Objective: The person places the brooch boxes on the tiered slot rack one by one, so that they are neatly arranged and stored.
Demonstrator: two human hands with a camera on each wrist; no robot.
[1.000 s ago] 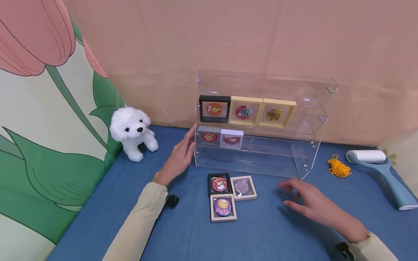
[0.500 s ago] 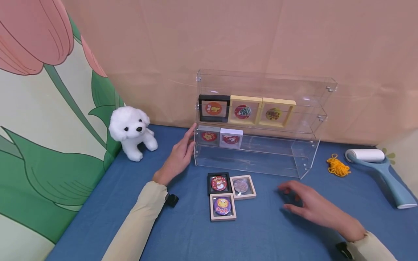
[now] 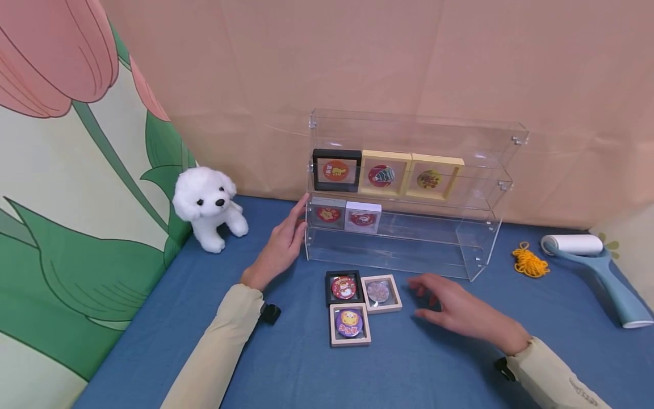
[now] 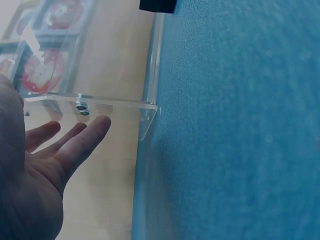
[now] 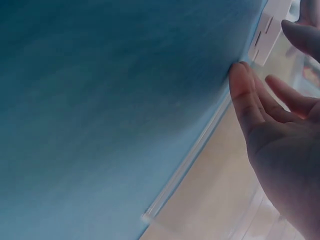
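A clear acrylic display rack (image 3: 393, 250) stands on the blue cloth. My left hand (image 3: 278, 247) is at its left end, fingers extended along the side panel; the left wrist view shows the fingers (image 4: 82, 142) spread close to that panel, contact hard to tell. In front of the rack lie three framed badges: a black frame with a red badge (image 3: 344, 288), a pale frame with a glittery badge (image 3: 378, 293), and a pale frame with a purple badge (image 3: 349, 324). Just right of the glittery one, my right hand (image 3: 457, 304) hovers with loosely bent fingers, holding nothing.
Several framed badges stand in the rack: a black one (image 3: 336, 170) and two cream ones on the upper tier, a grey (image 3: 328, 213) and a white one below. A white plush dog (image 3: 206, 207) sits left; orange yarn (image 3: 530, 261) and a lint roller (image 3: 605, 272) lie right.
My right hand has moved left across the cloth, closer to the glittery framed badge. The left hand stays beside the rack.
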